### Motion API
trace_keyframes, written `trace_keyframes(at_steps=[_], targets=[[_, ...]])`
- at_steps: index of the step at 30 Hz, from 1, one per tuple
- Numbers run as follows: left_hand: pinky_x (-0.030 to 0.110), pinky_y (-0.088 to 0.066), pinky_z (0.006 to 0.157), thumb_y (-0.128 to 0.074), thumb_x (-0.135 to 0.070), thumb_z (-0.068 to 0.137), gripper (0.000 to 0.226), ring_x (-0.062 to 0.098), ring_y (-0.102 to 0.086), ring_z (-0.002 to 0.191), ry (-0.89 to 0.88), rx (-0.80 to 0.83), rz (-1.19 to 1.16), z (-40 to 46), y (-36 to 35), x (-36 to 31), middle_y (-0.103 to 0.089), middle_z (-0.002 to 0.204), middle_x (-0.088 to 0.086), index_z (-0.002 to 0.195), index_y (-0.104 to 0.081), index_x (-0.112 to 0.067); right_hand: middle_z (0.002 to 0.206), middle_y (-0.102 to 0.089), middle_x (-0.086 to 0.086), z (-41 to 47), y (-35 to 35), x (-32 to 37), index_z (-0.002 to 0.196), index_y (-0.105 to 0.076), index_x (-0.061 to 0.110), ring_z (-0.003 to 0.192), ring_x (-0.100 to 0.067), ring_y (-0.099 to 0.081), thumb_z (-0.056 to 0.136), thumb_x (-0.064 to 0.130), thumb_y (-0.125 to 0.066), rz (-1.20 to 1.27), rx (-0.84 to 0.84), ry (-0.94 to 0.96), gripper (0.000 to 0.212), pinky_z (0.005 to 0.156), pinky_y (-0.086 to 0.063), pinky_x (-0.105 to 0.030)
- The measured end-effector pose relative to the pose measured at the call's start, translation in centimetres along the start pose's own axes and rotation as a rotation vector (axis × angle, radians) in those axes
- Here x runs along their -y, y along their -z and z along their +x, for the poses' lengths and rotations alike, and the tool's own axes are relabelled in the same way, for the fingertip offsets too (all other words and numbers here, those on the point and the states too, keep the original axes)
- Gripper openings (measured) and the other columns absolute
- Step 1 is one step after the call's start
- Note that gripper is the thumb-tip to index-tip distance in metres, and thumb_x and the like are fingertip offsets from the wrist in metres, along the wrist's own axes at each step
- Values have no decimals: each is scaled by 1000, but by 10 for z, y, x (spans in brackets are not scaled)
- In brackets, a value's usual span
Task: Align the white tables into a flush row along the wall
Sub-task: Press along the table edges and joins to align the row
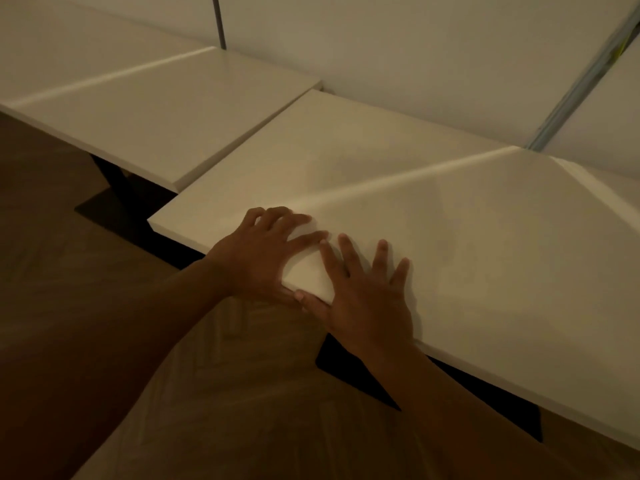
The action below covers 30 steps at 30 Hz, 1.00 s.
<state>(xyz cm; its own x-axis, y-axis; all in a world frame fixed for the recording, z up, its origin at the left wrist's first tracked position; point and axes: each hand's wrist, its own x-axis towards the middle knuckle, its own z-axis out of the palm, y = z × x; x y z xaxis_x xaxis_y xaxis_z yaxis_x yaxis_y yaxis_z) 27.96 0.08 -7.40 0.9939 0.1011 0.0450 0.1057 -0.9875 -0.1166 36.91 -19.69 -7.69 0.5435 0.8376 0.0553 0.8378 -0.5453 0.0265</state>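
Note:
Two white tables stand along the pale wall (415, 64). The near table (467, 244) fills the middle and right. Its left side lies against the far table (156, 109), and its front corner sticks out further into the room than the far table's front edge. My left hand (258, 252) grips the near table's front edge, bent fingers on top and thumb at the edge. My right hand (367, 292) lies flat on the top just right of it, fingers spread and thumb along the edge.
Dark table bases (117, 192) (349, 362) stand on the wooden floor (69, 289) under both tops. Another white surface (609, 181) adjoins the near table at the far right. Thin metal strips (219, 22) (585, 81) run up the wall.

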Motion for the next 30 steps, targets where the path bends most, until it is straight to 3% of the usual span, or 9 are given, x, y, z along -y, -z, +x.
trace_keyframes(at_steps=[7,18,30], targets=[[52,-10,123,-36,-100,69,112,30,-14,152,-29,-5,-32,2,-4,7,-17,167,2,159,-6,-42,167,-16,-7,4,-3,1,159,-9,31,142,-62,-15,86,86,-6,-49,-17,6,91,106,-19,-79],[54,-14,122,-24,-101,68,109,32,-17,152,-52,-22,-81,15,-7,21,-21,167,3,159,-10,-43,167,-14,-7,22,-5,1,159,-8,32,143,-61,-13,82,87,0,-43,-11,-10,94,107,-17,-79],[56,-19,122,-36,-100,69,109,30,-20,151,-62,-65,-75,24,-15,31,-25,165,3,159,-16,-42,167,-14,-6,34,-6,2,159,-7,32,143,-62,-12,85,87,-5,-47,-4,-28,92,107,-17,-79]])
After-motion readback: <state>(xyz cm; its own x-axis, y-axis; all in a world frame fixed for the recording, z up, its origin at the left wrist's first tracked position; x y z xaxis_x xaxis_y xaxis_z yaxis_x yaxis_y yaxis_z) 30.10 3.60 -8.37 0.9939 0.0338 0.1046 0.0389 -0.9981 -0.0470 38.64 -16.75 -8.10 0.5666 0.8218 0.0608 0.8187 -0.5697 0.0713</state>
